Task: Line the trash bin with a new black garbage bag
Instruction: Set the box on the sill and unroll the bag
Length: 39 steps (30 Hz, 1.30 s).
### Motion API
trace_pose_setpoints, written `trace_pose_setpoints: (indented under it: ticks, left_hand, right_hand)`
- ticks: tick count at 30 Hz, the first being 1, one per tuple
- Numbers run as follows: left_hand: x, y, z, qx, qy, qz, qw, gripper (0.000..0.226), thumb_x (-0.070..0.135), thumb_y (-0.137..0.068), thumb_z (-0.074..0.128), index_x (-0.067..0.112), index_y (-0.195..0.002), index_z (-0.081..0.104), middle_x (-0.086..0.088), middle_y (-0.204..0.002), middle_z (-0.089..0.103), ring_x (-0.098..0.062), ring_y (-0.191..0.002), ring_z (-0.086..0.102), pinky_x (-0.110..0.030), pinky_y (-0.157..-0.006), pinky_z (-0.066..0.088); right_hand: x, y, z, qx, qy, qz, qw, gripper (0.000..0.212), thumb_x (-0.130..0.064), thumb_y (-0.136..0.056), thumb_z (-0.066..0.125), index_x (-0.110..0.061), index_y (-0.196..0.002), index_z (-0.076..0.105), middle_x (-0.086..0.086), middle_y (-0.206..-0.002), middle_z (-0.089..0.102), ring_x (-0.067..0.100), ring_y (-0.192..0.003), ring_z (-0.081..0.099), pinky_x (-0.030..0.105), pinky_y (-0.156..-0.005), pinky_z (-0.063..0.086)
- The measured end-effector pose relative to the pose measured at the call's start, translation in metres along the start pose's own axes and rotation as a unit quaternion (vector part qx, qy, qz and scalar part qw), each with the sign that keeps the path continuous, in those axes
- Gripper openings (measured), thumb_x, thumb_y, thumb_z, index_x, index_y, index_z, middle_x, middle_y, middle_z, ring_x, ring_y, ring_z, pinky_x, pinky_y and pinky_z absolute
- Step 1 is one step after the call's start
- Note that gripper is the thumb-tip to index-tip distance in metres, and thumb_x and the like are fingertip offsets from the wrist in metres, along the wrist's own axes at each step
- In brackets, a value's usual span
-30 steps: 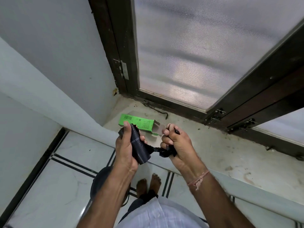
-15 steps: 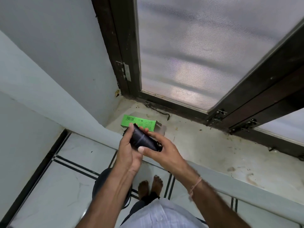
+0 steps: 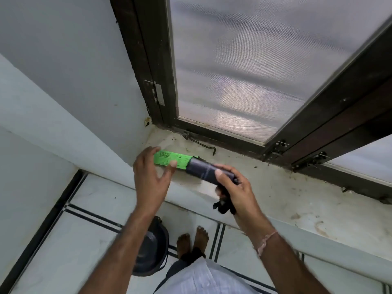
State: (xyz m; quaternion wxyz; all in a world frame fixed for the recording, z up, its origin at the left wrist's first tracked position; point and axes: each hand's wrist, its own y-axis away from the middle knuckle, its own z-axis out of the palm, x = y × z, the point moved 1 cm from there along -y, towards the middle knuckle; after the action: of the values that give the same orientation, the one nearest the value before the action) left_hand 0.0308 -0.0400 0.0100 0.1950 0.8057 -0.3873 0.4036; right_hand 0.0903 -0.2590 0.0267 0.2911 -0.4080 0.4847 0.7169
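A green cardboard box [image 3: 171, 160] lies on the stone window sill [image 3: 275, 187]. My left hand [image 3: 151, 177] holds the box by its left end, thumb and fingers around it. A black roll of garbage bags [image 3: 201, 169] sticks out of the box's right end. My right hand [image 3: 235, 187] grips that roll and also has a torn-off, bunched black bag [image 3: 223, 205] hanging below its palm. The dark round trash bin [image 3: 152, 249] stands on the floor below, partly hidden by my left forearm.
A frosted window in a dark wooden frame [image 3: 157, 81] rises behind the sill, with a metal hook latch [image 3: 201, 143] lying at its base. White walls close the left side. My bare feet [image 3: 193, 242] stand on white floor tiles beside the bin.
The roll passed from my left hand to my right. My left hand moved up onto the green box, and the roll's end now sits in the box's open end.
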Motion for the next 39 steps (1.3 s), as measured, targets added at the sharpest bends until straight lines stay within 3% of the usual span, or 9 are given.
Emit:
trace_pose_setpoints:
  ticks: [3,6,9,12,21,26,31,36,39]
  left_hand:
    - [-0.021,-0.022,0.006,-0.097,-0.196,0.076,0.973,0.091,0.061,-0.079,0.075,0.034,-0.157,0.036,-0.01,-0.169,0.017,-0.036,-0.157,0.007,-0.062,-0.115,0.03]
    - [-0.03,-0.032,0.017,-0.146,-0.239,0.096,0.955,0.08,0.057,-0.079,0.078,0.034,-0.149,0.048,-0.011,-0.166,0.022,-0.037,-0.157,0.008,-0.064,-0.111,0.037]
    - [-0.028,-0.035,0.019,-0.13,-0.2,0.085,0.967,0.06,0.044,-0.08,0.082,0.029,-0.134,0.059,-0.009,-0.148,0.044,-0.033,-0.141,0.035,-0.052,-0.091,0.055]
    - [-0.024,-0.035,0.018,-0.128,-0.16,0.086,0.975,0.057,0.039,-0.081,0.082,0.029,-0.132,0.06,-0.005,-0.137,0.05,-0.029,-0.129,0.043,-0.04,-0.081,0.052]
    - [-0.015,-0.033,0.007,-0.184,-0.06,0.118,0.974,0.062,0.047,-0.069,0.079,0.028,-0.127,0.067,0.003,-0.125,0.051,-0.019,-0.122,0.044,-0.015,-0.089,0.036]
    - [-0.01,-0.02,0.015,-0.155,0.026,0.066,0.985,0.06,0.037,-0.07,0.088,0.028,-0.125,0.067,0.002,-0.124,0.049,-0.018,-0.12,0.05,-0.007,-0.09,0.038]
    - [-0.013,-0.002,0.022,-0.111,0.092,0.014,0.989,0.058,0.025,-0.075,0.09,0.026,-0.126,0.065,0.001,-0.122,0.052,-0.006,-0.116,0.053,0.0,-0.08,0.041]
    - [-0.02,0.004,0.024,-0.093,0.124,-0.028,0.988,0.052,0.03,-0.076,0.09,0.034,-0.121,0.064,0.002,-0.118,0.055,0.001,-0.11,0.053,-0.002,-0.08,0.04]
    - [-0.019,0.006,0.026,-0.091,0.143,-0.04,0.985,0.052,0.04,-0.075,0.089,0.036,-0.121,0.063,0.004,-0.116,0.058,0.0,-0.107,0.055,-0.01,-0.081,0.043]
  right_hand:
    - [0.001,-0.01,-0.019,0.052,-0.003,-0.023,0.998,0.024,-0.022,-0.1,0.068,-0.02,-0.123,0.074,0.011,-0.1,0.065,0.012,-0.068,0.057,0.023,-0.056,0.049]
    - [0.008,-0.018,-0.023,0.078,0.023,-0.042,0.996,0.023,-0.022,-0.099,0.07,-0.022,-0.122,0.074,0.015,-0.107,0.066,0.016,-0.073,0.058,0.021,-0.057,0.051]
    - [0.012,-0.02,-0.023,0.079,0.063,-0.054,0.993,0.022,-0.022,-0.1,0.07,-0.025,-0.121,0.074,0.009,-0.104,0.067,0.017,-0.074,0.059,0.023,-0.057,0.053]
    - [0.01,-0.018,-0.027,0.06,0.114,-0.067,0.989,0.021,-0.023,-0.101,0.069,-0.029,-0.12,0.074,0.006,-0.108,0.069,0.014,-0.075,0.06,0.025,-0.058,0.054]
    - [-0.022,-0.027,-0.028,-0.009,0.214,-0.101,0.972,0.025,-0.014,-0.101,0.067,-0.028,-0.119,0.075,0.001,-0.104,0.073,0.015,-0.067,0.057,0.049,-0.054,0.056]
    - [-0.021,-0.028,-0.009,0.014,0.14,-0.074,0.987,0.02,-0.018,-0.1,0.069,-0.028,-0.117,0.072,0.001,-0.096,0.07,0.01,-0.07,0.057,0.035,-0.059,0.055]
    - [-0.019,-0.03,0.003,0.049,0.139,-0.041,0.988,0.029,-0.038,-0.098,0.07,-0.03,-0.121,0.055,0.003,-0.089,0.064,0.01,-0.067,0.054,0.028,-0.05,0.048]
    - [-0.025,-0.029,0.002,0.064,0.133,-0.104,0.984,0.026,-0.034,-0.098,0.072,-0.028,-0.122,0.073,0.003,-0.094,0.069,0.006,-0.057,0.055,0.026,-0.046,0.048]
    - [-0.028,-0.03,0.005,-0.022,0.165,-0.139,0.976,0.033,-0.019,-0.098,0.071,-0.015,-0.13,0.074,-0.006,-0.116,0.076,-0.004,-0.089,0.071,0.01,-0.065,0.051]
